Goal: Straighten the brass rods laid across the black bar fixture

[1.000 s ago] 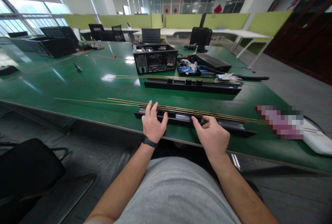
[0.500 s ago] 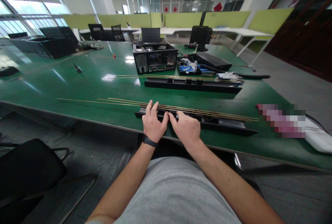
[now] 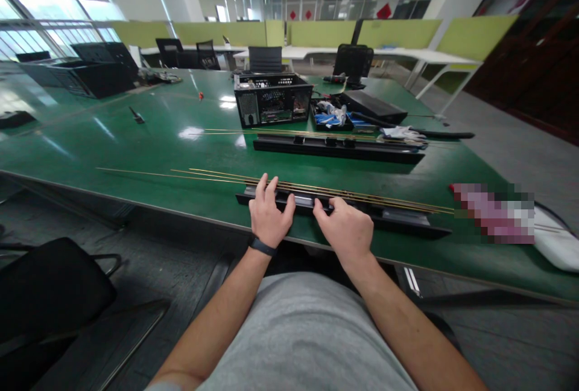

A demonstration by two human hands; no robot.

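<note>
A long, narrow black case (image 3: 411, 227) lies along the near edge of the green table, with several thin gold-coloured rods (image 3: 212, 177) running lengthwise over it and past its left end. Toward the case's left part, my left hand (image 3: 270, 213) rests with fingers spread, fingertips by the rods and thumb by the near rim. It wears a dark wristband. A short way to the right, my right hand (image 3: 346, 225) has its fingers curled and its thumb and forefinger close together at the case. Whatever lies between them is hidden.
Farther back is a second black case (image 3: 339, 148) with gold rods along it. Behind it stand an open computer case (image 3: 274, 104), a box of blue and white items (image 3: 330, 116) and white gloves (image 3: 402, 133). A blurred-out pinkish thing (image 3: 495, 213) lies at right.
My right hand has slid to the right along the case, away from my left thumb, opening a gap between the hands. My left hand stays in place. The view has shifted slightly.
</note>
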